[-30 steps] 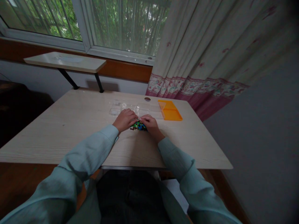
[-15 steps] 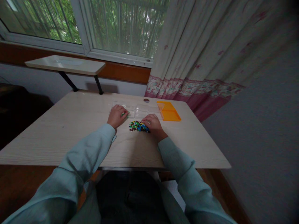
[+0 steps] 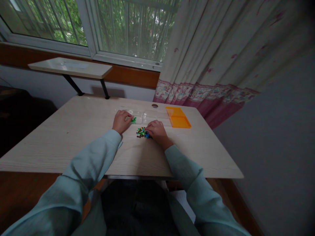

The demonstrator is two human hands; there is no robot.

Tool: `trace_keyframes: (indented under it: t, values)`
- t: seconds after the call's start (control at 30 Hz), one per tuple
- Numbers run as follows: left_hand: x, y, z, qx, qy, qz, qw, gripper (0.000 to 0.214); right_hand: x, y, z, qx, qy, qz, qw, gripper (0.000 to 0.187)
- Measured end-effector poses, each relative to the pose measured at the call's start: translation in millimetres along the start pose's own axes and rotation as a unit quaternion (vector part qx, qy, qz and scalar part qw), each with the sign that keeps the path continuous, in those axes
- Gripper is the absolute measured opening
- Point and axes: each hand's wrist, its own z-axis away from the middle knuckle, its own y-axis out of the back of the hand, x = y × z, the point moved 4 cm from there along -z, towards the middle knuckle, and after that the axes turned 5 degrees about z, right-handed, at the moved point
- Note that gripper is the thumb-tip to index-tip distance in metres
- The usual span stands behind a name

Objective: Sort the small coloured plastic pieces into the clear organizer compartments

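Observation:
A small pile of tiny coloured pieces (image 3: 141, 132), green, blue, yellow and dark brown, lies on the table; their exact kind is too small to tell. My right hand (image 3: 157, 131) reaches over the pile's right side with fingers bent and drawn together among the pieces. Whatever they pinch is hidden. Beyond the pile sits a clear plastic compartment tray (image 3: 149, 114). My left hand (image 3: 121, 121) is at its near left part, fingers closed together beside a few green pieces (image 3: 134, 120). What those fingertips hold, if anything, cannot be made out.
An orange plastic case (image 3: 180, 122) lies right of the clear tray. Behind it is a dark round spot (image 3: 155, 106) on the tabletop (image 3: 81, 137). A small raised shelf (image 3: 73, 68) stands on black legs at the back left. A curtain (image 3: 197, 88) hangs behind the right side.
My right hand has shifted left across the pile, covering more of its right side. My left fingers have drawn slightly left, so the green pieces show more plainly.

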Motion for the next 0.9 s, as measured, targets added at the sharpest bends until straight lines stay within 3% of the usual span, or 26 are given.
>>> trace_keyframes:
  t: [0.23,0.4,0.6,0.77,0.9]
  values:
    - [-0.2,-0.7,0.1,0.000,-0.014,0.001,1.000,0.029,-6.2,3.2,-2.4,-0.016,0.038,0.030,0.999,0.016]
    - [0.3,-1.1,-0.3,0.004,-0.011,0.002,1.000,0.028,-7.2,2.2,-3.0,-0.012,0.022,0.028,0.999,0.015]
    - [-0.6,-1.2,0.3,0.002,-0.007,-0.005,1.000,0.024,9.4,-7.2,-2.7,0.058,-0.051,-0.098,0.992,0.014]
    - [-2.9,-1.7,0.6,-0.002,-0.003,-0.014,1.000,0.025,23.3,-7.6,-1.7,0.127,-0.108,-0.204,0.965,0.014]
    - [-4.4,-4.0,1.5,-0.013,0.001,-0.029,1.000,0.023,28.0,-8.3,-0.7,0.139,-0.154,-0.260,0.943,0.015]
